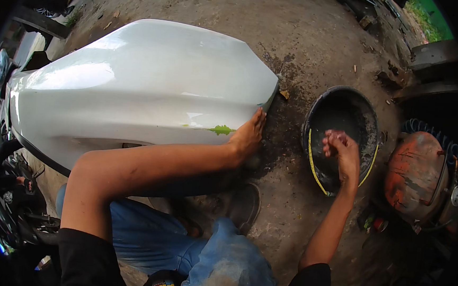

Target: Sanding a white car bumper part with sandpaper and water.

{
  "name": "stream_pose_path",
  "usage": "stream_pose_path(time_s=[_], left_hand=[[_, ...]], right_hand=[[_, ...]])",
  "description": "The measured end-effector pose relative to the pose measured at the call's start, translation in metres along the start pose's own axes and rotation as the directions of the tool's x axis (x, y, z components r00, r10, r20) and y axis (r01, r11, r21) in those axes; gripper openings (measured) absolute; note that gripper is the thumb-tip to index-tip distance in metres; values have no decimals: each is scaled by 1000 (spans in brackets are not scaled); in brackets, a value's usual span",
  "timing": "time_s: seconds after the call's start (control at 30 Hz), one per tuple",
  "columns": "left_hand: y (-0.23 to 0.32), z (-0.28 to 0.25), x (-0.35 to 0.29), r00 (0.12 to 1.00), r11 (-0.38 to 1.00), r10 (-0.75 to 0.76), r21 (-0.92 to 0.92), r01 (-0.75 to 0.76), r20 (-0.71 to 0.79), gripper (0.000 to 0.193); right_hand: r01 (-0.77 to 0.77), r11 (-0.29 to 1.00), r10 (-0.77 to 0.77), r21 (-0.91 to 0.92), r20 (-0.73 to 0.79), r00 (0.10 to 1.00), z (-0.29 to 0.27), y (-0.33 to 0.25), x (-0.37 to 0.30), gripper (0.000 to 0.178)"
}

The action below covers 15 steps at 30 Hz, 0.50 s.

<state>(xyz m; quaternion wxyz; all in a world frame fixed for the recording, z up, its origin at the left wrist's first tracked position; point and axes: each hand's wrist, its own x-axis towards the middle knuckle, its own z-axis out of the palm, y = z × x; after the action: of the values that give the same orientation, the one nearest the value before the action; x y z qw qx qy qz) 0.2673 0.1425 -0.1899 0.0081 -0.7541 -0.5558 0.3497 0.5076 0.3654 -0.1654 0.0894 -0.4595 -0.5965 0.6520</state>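
Note:
A large glossy white vehicle body panel (pixel 154 68), which looks like a bumper cover, stretches across the left and middle. Bright green shows through a chipped patch (pixel 221 129) near its right end. My left hand (pixel 248 136) lies against the panel's right-hand edge, fingers stretched out along it and the thumb out of sight. Over the black bucket (pixel 319 104), my right hand (pixel 346 154) is raised with its fingers curled together. Something reddish shows at those fingertips, too small to name. A yellow line runs around the bucket's near side.
To the right of the bucket stands a rusty orange tank (pixel 413 172) with a round gauge (pixel 456 195) and a coiled hose (pixel 429 130). Dark wet marks stain the concrete floor (pixel 310 37). Motorcycle parts (pixel 23 197) crowd the left side. My jeans-clad knees are below.

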Motion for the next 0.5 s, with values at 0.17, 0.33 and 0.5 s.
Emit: stream_pose_path(time_s=[0.17, 0.33, 0.5], left_hand=[[-25, -13, 39, 996, 993, 2, -116, 8, 88, 53], [-20, 2, 69, 960, 957, -275, -83, 278, 55, 63], [11, -23, 28, 962, 959, -264, 131, 253, 72, 66]], right_hand=[[249, 962, -260, 116, 91, 961, 111, -87, -19, 27], [365, 931, -366, -25, -103, 925, 127, -95, -15, 23], [309, 951, -296, -29, -384, 874, 66, -43, -32, 25]])
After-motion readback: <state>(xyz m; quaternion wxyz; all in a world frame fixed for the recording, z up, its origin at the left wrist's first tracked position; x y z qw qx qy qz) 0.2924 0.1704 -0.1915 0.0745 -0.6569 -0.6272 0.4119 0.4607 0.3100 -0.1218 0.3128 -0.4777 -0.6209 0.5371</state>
